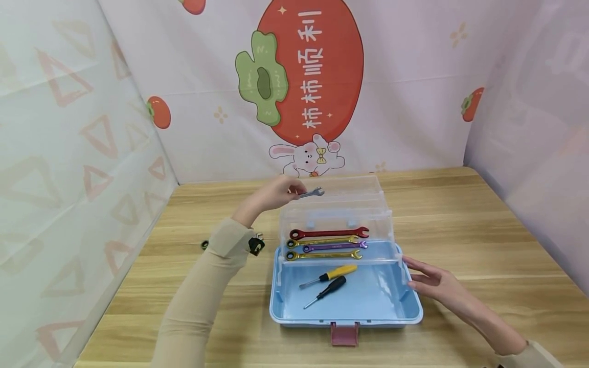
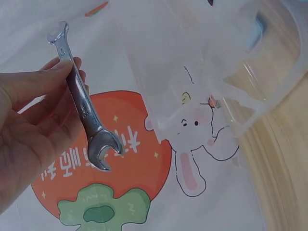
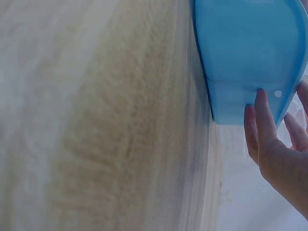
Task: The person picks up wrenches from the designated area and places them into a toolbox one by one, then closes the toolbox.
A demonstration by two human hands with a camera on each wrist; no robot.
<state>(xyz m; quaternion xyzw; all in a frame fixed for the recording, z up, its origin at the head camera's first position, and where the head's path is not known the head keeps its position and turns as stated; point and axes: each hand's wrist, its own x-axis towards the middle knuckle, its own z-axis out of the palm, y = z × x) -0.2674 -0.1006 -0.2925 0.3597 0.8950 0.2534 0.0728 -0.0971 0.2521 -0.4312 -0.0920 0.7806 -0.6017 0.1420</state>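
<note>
My left hand (image 1: pixel 281 192) pinches a silver open-ended wrench (image 2: pixel 84 98) between thumb and fingers, above the back of the light-blue toolbox (image 1: pixel 277 312). In the left wrist view both of its jaw ends stick out past the fingers. My right hand (image 1: pixel 434 286) touches the toolbox's right side with fairly straight fingers; in the right wrist view two fingertips lie against the outer blue wall. The clear upper tray (image 1: pixel 338 220) holds a red wrench (image 1: pixel 329 233), two gold wrenches and a purple wrench (image 1: pixel 335 247). A yellow-handled screwdriver (image 1: pixel 341 272) and a black-handled screwdriver (image 1: pixel 332 287) lie in the base.
Left of the toolbox a wrench's ring end (image 1: pixel 204 245) shows on the wooden table (image 1: pixel 460 220), its middle hidden by my left forearm. A pink latch (image 1: pixel 344 335) hangs open at the box front. Printed cloth (image 1: pixel 405 92) encloses the table's back and sides.
</note>
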